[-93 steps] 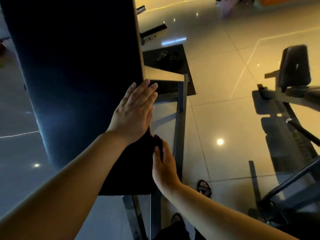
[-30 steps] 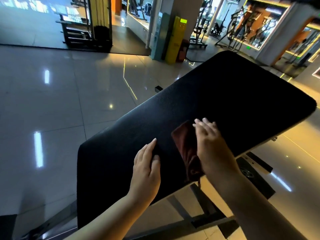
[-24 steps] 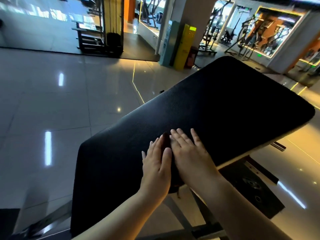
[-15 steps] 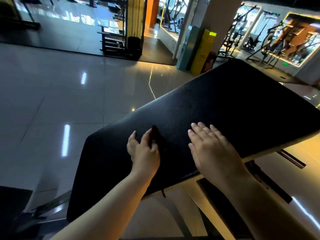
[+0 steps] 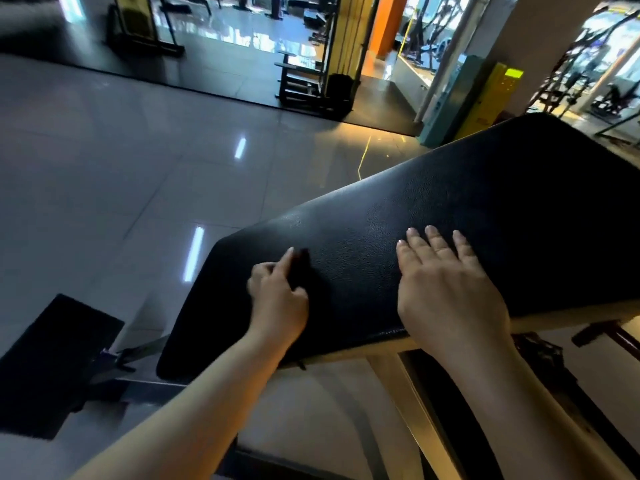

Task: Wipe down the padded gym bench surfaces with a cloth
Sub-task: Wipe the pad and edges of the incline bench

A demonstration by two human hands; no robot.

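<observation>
Since the frame half a second before, both hands had drawn further apart on the bench pad. The left hand had slid toward the pad's lower left end, taking the cloth with it. That hand gripped the cloth with its fingers curled in and the forefinger stretched forward. The cloth lay on the pad just right of the forefinger. It was so dark against the black cover that its outline could only be guessed at. The right hand rested flat near the pad's near edge, fingers straight and spread, grasping nothing, and it seemed to be steadying the pad.

Judged from this, the wipe was in mid course, with the stroke working along the lower part of the pad. No sheen or streak marked what was already clean. The long upper stretch rising to the right, well beyond the right hand, looked likely still to need a pass, along with the pad's edges above the pale frame.
</observation>
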